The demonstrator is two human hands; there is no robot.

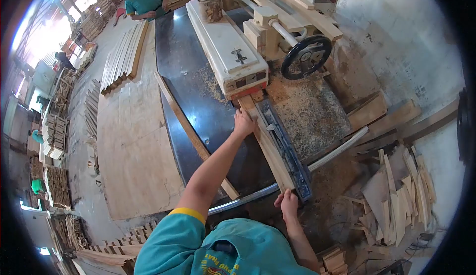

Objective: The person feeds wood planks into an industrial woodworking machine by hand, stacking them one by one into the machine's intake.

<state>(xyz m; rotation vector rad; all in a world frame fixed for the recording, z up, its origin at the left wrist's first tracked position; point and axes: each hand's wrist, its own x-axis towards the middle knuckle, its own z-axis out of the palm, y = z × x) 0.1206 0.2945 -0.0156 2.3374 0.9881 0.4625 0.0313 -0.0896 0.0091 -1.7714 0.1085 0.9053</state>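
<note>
Right of the frame's centre, the board (270, 153) is slanting up-left toward the machine (225, 47); the left hand (244, 123), nearer it, is gripping the board's edge, the right hand (287, 203) pinching its lower end.

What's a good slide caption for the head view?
Left hand on a wooden board by the white machine, right hand at the board's near end, sawdust scattered nearby.

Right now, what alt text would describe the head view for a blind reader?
A person's left hand rests on a wooden board, the right hand at its near end, its far end at a white machine housing; another person appears beyond.
</note>
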